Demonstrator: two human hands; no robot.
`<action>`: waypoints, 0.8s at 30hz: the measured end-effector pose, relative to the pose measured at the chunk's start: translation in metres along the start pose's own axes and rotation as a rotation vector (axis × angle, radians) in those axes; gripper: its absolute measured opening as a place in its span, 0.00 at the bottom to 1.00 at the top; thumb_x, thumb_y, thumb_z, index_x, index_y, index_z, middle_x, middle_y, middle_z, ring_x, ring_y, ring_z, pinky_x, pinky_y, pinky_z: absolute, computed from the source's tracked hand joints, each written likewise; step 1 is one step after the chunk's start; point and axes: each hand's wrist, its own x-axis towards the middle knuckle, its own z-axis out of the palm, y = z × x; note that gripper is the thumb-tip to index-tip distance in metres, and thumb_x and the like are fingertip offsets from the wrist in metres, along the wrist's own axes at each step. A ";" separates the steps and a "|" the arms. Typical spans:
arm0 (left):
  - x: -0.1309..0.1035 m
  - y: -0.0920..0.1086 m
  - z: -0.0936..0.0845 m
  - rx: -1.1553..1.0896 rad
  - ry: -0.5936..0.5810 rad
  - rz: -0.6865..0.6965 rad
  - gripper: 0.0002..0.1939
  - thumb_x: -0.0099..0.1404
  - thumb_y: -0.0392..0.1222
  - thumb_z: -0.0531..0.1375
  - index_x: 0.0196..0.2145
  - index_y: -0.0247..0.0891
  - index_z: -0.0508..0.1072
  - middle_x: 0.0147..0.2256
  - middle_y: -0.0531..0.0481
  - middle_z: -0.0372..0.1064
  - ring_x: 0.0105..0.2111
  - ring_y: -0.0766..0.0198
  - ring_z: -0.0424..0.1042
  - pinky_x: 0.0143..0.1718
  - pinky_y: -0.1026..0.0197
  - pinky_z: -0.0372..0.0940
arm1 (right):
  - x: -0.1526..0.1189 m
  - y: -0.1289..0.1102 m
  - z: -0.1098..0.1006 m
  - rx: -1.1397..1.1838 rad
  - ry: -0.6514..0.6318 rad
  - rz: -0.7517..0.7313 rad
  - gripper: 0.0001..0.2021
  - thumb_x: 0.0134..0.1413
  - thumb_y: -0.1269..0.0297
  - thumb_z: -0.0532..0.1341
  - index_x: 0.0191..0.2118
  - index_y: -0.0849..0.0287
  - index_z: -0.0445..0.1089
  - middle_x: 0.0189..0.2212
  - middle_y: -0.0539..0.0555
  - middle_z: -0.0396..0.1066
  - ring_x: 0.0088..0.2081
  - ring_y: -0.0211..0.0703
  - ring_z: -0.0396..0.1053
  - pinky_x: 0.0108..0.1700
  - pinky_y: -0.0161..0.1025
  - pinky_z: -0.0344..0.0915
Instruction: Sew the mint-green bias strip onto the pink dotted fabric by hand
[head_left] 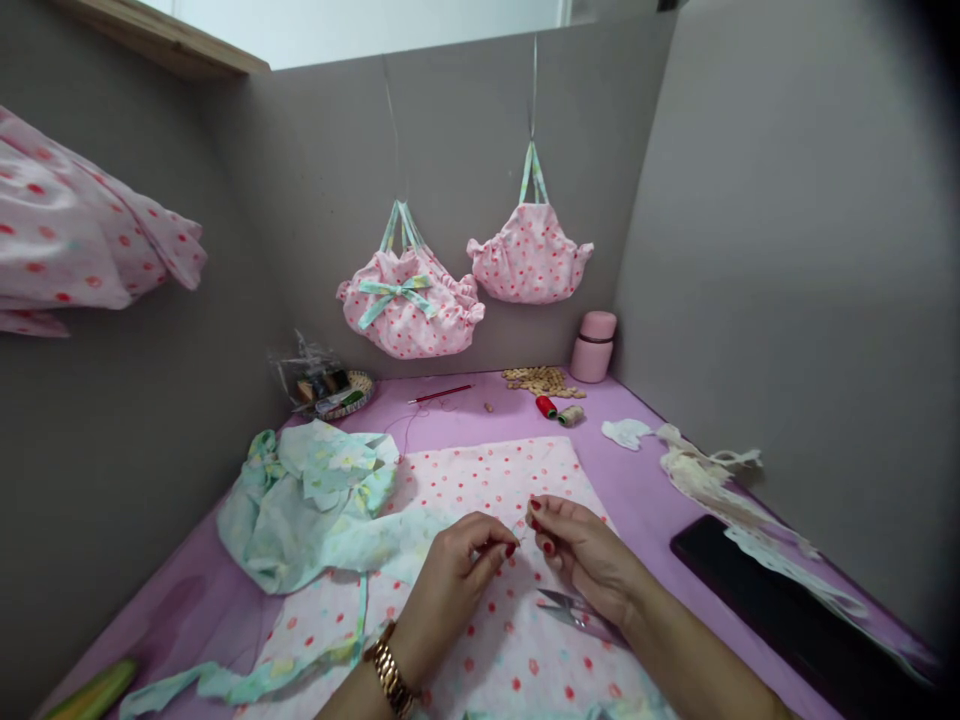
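My left hand (471, 562) is closed, thumb and forefinger pinched together above the dotted cloth. Close beside it, my right hand (581, 553) also pinches with its fingertips. A faint fine line, perhaps thread, shows between the two; what each pinch holds is too small to make out. Beneath both hands lies pink cloth with red dots (491, 470). Small thread snips (574, 610) rest on it, partly under my right wrist. To the left, a bunched mint floral fabric (300, 510) overlaps the dotted cloth, with a mint strip (277, 675) trailing nearer me.
Two dotted fabric bags (409, 325) (532, 260) hang at the back panel. Along the rear stand a basket (361, 392), wooden pieces (541, 381), red (546, 407) and beige spools (571, 416) and a pink flask (592, 350). At right lie lace (705, 475) and a black phone-like slab (780, 600).
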 end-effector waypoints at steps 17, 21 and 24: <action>0.007 -0.010 -0.006 -0.820 0.270 -0.287 0.05 0.59 0.40 0.61 0.29 0.36 0.70 0.31 0.51 0.69 0.27 0.68 0.68 0.32 0.66 0.64 | 0.026 -0.016 -0.035 0.367 0.472 -0.344 0.06 0.58 0.75 0.57 0.30 0.65 0.65 0.23 0.44 0.65 0.16 0.25 0.59 0.13 0.23 0.54; 0.008 -0.011 -0.009 -0.929 0.357 -0.346 0.02 0.59 0.35 0.60 0.29 0.35 0.69 0.34 0.48 0.71 0.26 0.70 0.70 0.31 0.67 0.67 | 0.025 -0.017 -0.030 0.414 0.349 -0.176 0.08 0.60 0.77 0.54 0.30 0.66 0.66 0.26 0.48 0.69 0.18 0.27 0.65 0.15 0.23 0.60; 0.011 -0.013 -0.011 -0.993 0.415 -0.405 0.03 0.61 0.31 0.59 0.29 0.32 0.70 0.31 0.47 0.72 0.24 0.72 0.70 0.27 0.70 0.68 | 0.022 -0.022 -0.026 0.445 0.252 -0.119 0.12 0.62 0.78 0.49 0.29 0.65 0.65 0.22 0.48 0.68 0.18 0.27 0.65 0.15 0.22 0.61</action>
